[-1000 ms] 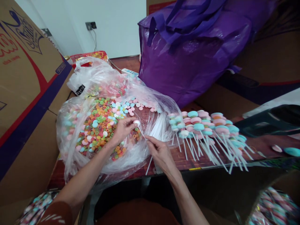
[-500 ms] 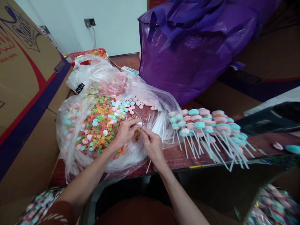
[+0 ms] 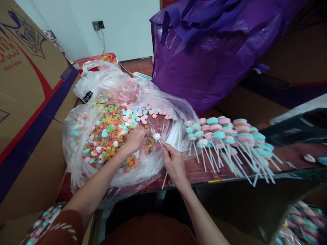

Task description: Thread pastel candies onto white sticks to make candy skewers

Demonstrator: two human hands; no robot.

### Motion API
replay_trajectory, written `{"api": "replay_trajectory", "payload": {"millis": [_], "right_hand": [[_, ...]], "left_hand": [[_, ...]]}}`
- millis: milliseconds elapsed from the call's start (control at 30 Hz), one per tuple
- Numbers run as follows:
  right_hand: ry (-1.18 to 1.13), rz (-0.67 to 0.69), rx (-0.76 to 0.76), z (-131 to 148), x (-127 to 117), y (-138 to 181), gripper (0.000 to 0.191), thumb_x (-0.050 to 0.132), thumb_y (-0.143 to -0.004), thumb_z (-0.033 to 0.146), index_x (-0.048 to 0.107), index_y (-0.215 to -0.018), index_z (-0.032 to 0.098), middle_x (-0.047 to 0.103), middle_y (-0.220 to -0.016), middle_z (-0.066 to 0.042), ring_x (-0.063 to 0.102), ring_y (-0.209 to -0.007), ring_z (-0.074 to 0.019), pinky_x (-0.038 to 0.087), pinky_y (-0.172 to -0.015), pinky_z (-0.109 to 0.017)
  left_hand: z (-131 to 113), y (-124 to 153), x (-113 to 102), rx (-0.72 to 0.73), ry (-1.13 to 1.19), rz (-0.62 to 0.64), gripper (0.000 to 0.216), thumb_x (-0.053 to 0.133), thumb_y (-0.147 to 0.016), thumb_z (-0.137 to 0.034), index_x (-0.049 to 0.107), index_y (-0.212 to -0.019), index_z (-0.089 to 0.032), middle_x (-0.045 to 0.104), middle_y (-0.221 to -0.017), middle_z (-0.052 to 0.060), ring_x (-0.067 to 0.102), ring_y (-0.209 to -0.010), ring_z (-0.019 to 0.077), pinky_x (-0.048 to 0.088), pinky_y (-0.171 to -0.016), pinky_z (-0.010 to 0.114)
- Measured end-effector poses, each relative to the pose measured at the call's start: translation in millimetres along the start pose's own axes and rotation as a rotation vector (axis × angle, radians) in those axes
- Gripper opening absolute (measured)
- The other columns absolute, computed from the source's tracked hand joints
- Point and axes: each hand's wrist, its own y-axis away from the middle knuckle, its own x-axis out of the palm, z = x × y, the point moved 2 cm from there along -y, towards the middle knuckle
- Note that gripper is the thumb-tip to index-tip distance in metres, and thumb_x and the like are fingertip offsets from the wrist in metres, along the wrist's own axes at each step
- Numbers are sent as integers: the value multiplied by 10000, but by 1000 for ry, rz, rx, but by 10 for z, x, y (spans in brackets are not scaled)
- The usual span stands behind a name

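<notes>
My right hand (image 3: 175, 163) pinches a thin white stick. A whitish candy piece (image 3: 156, 136) is threaded on the stick's upper end. My left hand (image 3: 136, 140) is low over the candy heap, its fingers loosely bent and apart from the stick; the fingertips are partly hidden. Beneath and around it lie small ring candies (image 3: 112, 119) in orange, green and yellow, mixed with pastel button-shaped candies (image 3: 144, 112). They lie on an opened clear plastic bag (image 3: 76, 166). Several loose white sticks (image 3: 174, 134) rest just beyond my right hand.
Finished-looking candy skewers (image 3: 219, 135), pink and blue on white sticks, are piled along the table (image 3: 201, 177) to the right. Behind them stands a large purple bag (image 3: 199, 68). A cardboard box (image 3: 33, 68) rises at the left. Wrapped candy skewers (image 3: 304, 221) fill a container at lower right.
My left hand has let go of the candy piece and moved slightly left and down, toward the ring candies. My right hand has shifted a little right with the stick.
</notes>
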Motion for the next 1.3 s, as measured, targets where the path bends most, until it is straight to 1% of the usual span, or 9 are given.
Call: {"api": "replay_trajectory", "payload": {"millis": [167,300,433,600,800,900,1067,1233,1300], "right_hand": [[10,12,1,12,-2,-2,391,498,-914,365,758,-1136,177,776,-1083,-83,713,-996,-271,529,-904,-384],[5,19,7,21,-10,-1,387,500,-921,370,754,-1138,176,782,-1014,-66,712,-915,-250,533,-837,-354],[-5,13,19,20,-5,4,391,504,-914,374,757,-1133,173,780,-979,-59,705,-847,-232,533,-771,-328],[-6,17,22,26,-5,8,390,508,-916,392,760,-1120,175,775,-953,-58,696,-835,-232,527,-762,-329],[-6,6,36,32,-17,12,385,509,-915,391,761,-1115,179,765,-878,-48,683,-780,-218,518,-721,-309],[-8,5,34,36,-19,14,387,507,-912,388,763,-1112,178,760,-870,-50,683,-791,-222,517,-717,-307],[-13,4,37,27,-19,9,395,510,-908,389,762,-1115,166,757,-879,-57,682,-797,-222,517,-711,-305],[-1,5,31,22,-19,12,394,509,-918,392,753,-1128,165,767,-901,-59,688,-793,-221,517,-689,-293],[29,7,6,53,-28,26,378,504,-924,381,759,-1110,174,773,-886,-57,694,-767,-219,520,-693,-295]], "left_hand": [[47,-76,40,-37,224,36,129,590,-807,-145,709,-775,-182,667,-722,20,580,-706,169,404,-667,260],[23,-105,86,19,211,38,134,582,-789,-126,703,-759,-176,668,-765,31,589,-768,179,411,-697,263],[13,-91,110,2,180,16,128,572,-769,-90,668,-753,-173,650,-781,40,577,-798,194,423,-737,284],[32,-57,109,23,227,-34,197,545,-766,-59,661,-857,-189,625,-752,9,552,-759,177,425,-745,282],[52,-78,89,8,363,-44,177,534,-821,-121,696,-864,-178,650,-728,5,561,-689,152,412,-678,258],[37,-142,107,5,336,-43,185,545,-812,-114,714,-849,-179,661,-743,12,570,-700,154,421,-690,254],[16,-227,187,5,251,-16,190,563,-806,-112,729,-859,-189,664,-823,38,592,-796,187,447,-756,282],[24,-176,210,44,208,19,159,581,-774,-108,715,-821,-179,639,-870,64,599,-881,215,466,-788,298],[35,-143,195,46,239,9,151,584,-757,-104,709,-795,-178,643,-865,59,604,-865,209,473,-782,295]]}}
